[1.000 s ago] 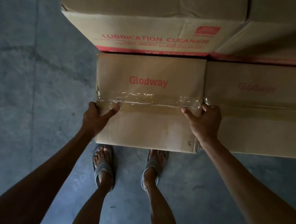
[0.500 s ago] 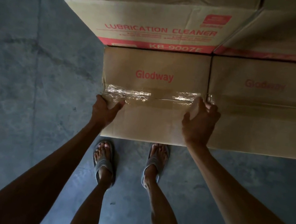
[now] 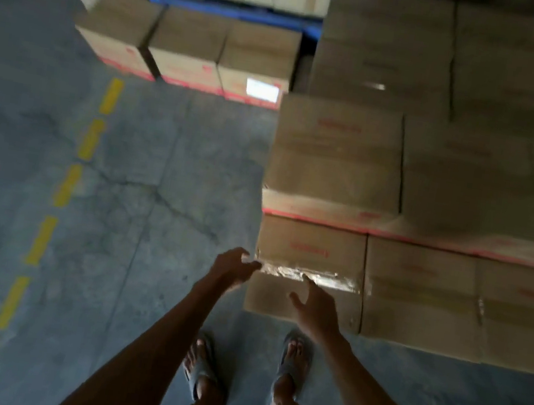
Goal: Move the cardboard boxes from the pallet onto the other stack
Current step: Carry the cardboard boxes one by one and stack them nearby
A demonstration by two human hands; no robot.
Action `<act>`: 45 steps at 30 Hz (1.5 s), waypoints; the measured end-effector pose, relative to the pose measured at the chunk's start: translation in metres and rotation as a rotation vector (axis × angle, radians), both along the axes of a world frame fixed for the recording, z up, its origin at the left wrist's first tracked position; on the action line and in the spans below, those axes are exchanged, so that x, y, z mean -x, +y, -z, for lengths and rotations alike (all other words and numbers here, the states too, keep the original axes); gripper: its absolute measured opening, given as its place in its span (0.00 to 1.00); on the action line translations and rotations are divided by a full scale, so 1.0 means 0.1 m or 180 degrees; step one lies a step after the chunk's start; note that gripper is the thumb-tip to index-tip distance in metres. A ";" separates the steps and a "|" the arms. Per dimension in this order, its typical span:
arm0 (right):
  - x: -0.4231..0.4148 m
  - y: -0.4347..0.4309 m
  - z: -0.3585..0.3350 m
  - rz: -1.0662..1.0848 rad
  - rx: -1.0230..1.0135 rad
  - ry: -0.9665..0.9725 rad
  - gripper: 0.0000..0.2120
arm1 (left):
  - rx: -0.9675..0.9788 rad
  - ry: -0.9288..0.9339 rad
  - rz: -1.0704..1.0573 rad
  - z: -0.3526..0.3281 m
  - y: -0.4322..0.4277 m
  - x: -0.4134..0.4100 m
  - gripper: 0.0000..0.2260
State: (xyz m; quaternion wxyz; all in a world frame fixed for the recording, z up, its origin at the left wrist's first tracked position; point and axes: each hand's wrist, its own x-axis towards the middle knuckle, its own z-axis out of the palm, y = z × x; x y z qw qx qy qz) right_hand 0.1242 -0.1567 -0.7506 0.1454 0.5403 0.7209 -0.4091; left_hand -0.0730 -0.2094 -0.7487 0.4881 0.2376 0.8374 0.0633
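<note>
Grip: left hand [image 3: 231, 266] at taped-shut box [image 3: 311, 243] edge; right hand [image 3: 315, 308] spread.

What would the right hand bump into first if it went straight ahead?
Likely the shiny tape on the nearest cardboard box; the right hand looks almost there, though blur hides the depth.

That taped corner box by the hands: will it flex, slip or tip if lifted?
Probably stiff: the box keeps square edges. Its glossy tape may be slick to grip. Tipping looks unlikely; it sits low, flush against the neighbouring box.
</note>
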 end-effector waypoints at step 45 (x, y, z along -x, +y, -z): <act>5.39 3.95 -1.37 0.0758 0.0066 0.0465 0.27 | -0.0971 -0.0107 -0.0630 -1.89 3.47 5.45 0.23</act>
